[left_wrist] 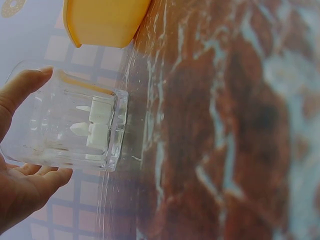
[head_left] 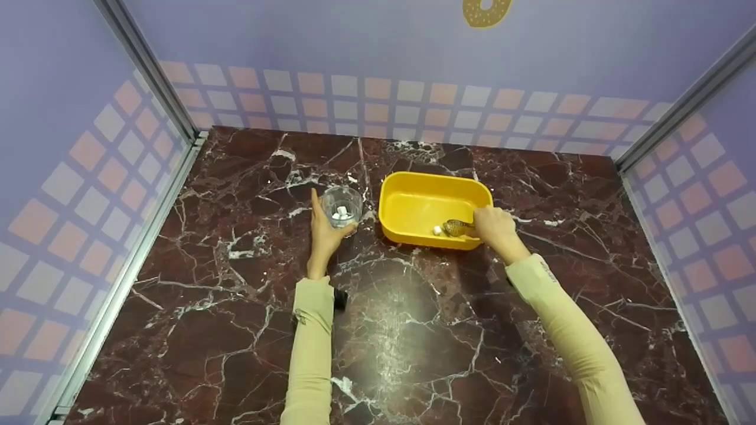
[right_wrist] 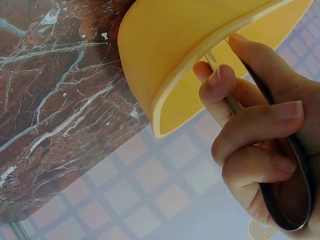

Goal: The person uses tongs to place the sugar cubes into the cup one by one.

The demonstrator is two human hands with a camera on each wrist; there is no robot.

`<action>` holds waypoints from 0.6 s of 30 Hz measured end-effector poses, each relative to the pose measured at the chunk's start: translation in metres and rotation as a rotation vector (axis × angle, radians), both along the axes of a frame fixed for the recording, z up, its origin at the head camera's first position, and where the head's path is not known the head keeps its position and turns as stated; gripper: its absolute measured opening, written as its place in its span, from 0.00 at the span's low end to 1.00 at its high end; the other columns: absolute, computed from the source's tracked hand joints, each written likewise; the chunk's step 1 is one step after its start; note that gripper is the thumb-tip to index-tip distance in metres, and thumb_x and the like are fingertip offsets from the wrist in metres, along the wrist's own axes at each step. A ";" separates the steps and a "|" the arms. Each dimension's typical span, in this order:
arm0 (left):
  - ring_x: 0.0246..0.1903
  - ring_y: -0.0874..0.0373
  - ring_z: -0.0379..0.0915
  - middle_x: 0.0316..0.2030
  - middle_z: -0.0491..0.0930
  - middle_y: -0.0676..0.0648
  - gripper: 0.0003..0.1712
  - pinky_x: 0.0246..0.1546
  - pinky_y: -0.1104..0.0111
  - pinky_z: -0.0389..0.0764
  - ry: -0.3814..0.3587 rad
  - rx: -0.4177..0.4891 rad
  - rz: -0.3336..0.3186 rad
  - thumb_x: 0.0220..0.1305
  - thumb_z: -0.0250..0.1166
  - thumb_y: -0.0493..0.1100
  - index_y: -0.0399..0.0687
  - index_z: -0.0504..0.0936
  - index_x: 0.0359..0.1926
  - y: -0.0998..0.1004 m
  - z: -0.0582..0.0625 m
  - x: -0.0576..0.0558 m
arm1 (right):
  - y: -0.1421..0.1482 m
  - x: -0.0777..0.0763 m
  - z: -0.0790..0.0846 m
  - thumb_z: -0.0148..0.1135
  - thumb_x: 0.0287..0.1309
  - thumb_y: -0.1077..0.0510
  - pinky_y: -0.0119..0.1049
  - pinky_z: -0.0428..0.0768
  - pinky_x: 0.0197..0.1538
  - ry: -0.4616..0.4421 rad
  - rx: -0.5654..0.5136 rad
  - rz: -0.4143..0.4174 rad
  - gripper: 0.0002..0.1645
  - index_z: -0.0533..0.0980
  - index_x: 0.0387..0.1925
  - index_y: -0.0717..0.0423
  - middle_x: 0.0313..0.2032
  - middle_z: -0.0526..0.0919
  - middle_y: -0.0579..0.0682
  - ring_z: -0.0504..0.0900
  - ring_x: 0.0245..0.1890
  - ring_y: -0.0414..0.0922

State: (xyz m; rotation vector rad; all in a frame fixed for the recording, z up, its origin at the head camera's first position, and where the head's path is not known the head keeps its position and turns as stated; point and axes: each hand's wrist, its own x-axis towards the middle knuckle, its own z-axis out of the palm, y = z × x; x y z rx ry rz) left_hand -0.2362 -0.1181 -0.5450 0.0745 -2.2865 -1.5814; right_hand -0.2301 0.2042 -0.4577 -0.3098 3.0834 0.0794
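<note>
A clear cup [left_wrist: 55, 120] stands on the marble-patterned tabletop, with several small white cubes [left_wrist: 100, 110] at its bottom. My left hand [head_left: 328, 235] holds the cup from the near left, thumb on one side and fingers on the other. To the right is a yellow basin [head_left: 413, 203]. My right hand [head_left: 495, 229] is at its near right corner, gripping metal tongs [right_wrist: 299, 165] bent in a loop. The tongs' broad heads [head_left: 453, 228] reach down into the basin, beside a white cube [head_left: 437, 230]. Whether they touch that cube I cannot tell.
The dark red marbled tabletop [head_left: 236, 319] has small white specks and veins. Behind it rises a lilac wall [head_left: 331, 35] with pink and white squares, and further panels stand at left and right. A dark object [head_left: 340, 298] sits at my left wrist.
</note>
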 end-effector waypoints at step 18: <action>0.63 0.42 0.52 0.61 0.58 0.32 0.68 0.66 0.56 0.52 -0.014 0.002 0.001 0.29 0.75 0.37 0.39 0.39 0.68 0.000 0.000 0.001 | 0.005 -0.005 0.021 0.65 0.43 0.45 0.56 0.77 0.28 0.004 -0.039 -0.022 0.24 0.77 0.21 0.65 0.30 0.79 0.67 0.79 0.29 0.64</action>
